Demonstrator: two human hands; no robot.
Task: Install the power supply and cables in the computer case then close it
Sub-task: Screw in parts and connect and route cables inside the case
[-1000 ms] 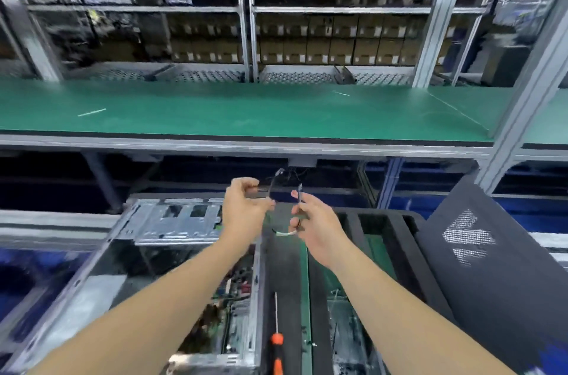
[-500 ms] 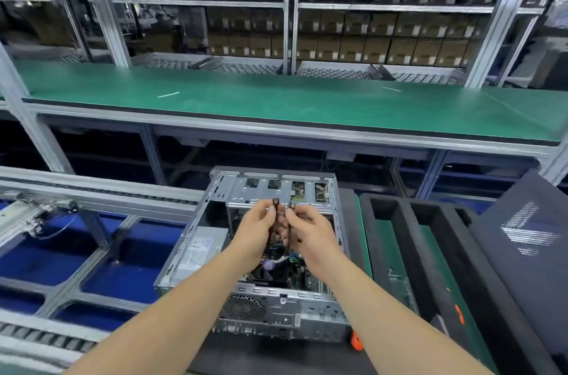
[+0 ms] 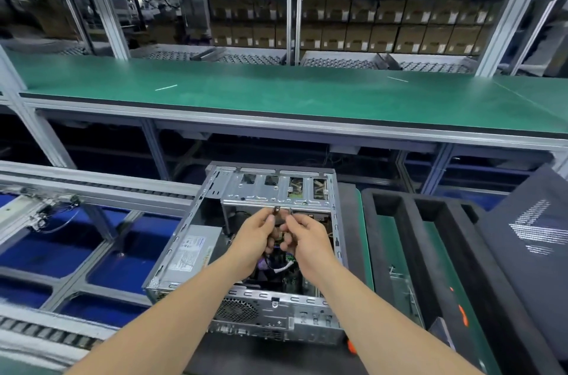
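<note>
1. The computer case (image 3: 246,254) lies open on the work surface in front of the person, its uncovered side facing up.
2. The power supply (image 3: 193,251), a grey box with a label, sits inside the case in its left near corner.
3. Both hands meet over the middle of the open case, just below the metal drive bay (image 3: 276,187).
4. The left hand (image 3: 256,241) pinches a thin dark cable (image 3: 277,211) between thumb and fingers, its small end sticking up.
5. The right hand (image 3: 307,241) is closed on the same cable bundle, fingers curled in and touching the left hand's.
6. To the right stands a black foam tray (image 3: 408,211) with long slots.
7. Behind runs a green bench (image 3: 276,91), with shelves of boxes (image 3: 384,36) beyond.
</note>
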